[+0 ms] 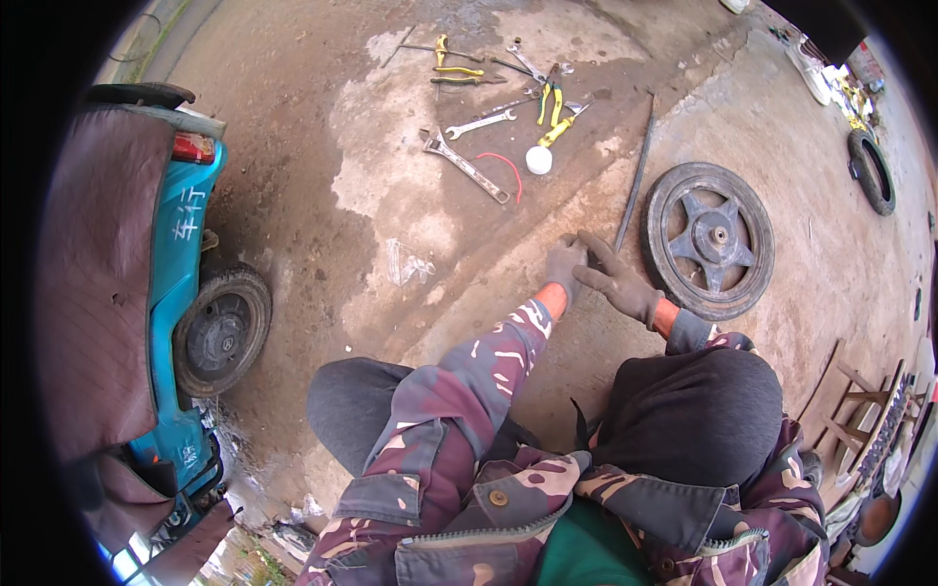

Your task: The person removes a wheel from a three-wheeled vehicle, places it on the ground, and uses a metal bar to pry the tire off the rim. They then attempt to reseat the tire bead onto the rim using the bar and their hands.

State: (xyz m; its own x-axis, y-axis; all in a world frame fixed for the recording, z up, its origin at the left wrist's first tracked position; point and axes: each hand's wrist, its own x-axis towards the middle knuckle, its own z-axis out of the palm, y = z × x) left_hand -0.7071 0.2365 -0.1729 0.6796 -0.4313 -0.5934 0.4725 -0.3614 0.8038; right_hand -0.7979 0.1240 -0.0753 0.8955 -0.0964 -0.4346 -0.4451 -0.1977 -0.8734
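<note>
My two hands, in grey work gloves, meet above the ground in front of my knees. My left hand (564,270) is partly covered by the fingers of the other hand, and its grip cannot be made out. Over it reaches my right hand (627,285), open, fingers stretched apart and touching or nearly touching the left glove. Just beyond them a long dark metal bar (640,168) lies on the ground. To the right, a wheel (716,237) with a black tyre and a grey star-shaped hub lies flat, close to my right forearm.
Ahead lie an adjustable wrench (467,168), an open-end wrench (481,124), yellow-handled pliers (551,98), a white round cap (538,160) and a red wire (510,166). A blue vehicle (186,254) stands left. A loose tyre (872,172) and a wooden stool (865,415) are right.
</note>
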